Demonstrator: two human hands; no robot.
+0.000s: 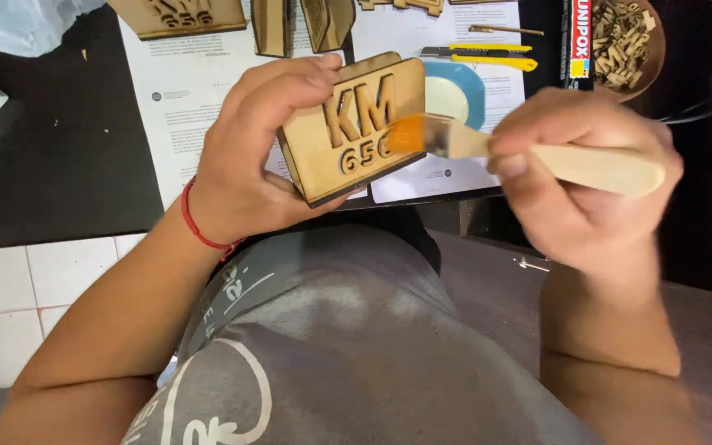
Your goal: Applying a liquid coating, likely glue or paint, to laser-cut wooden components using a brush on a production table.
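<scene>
Hold the work steady and sweep the bristles lightly along the raised characters, keeping the brush at a shallow angle so no excess collects in the cut-out recesses. The left hand, with a red cord at the wrist, is curled around the flat, pale plywood plaque with raised laser-cut letters and numerals, thumb across the top edge and fingers underneath, tilting its face toward the camera above the lap. The right hand is closed around the pale wooden handle of a flat paintbrush with orange bristles; the bristle tip touches the plaque face beside the numerals. Behind the hands, a round blue and white dish sits on white printed paper sheets covering a black table. Farther back lie a yellow utility knife, more plywood pieces and a brown bowl of small wooden offcuts.
</scene>
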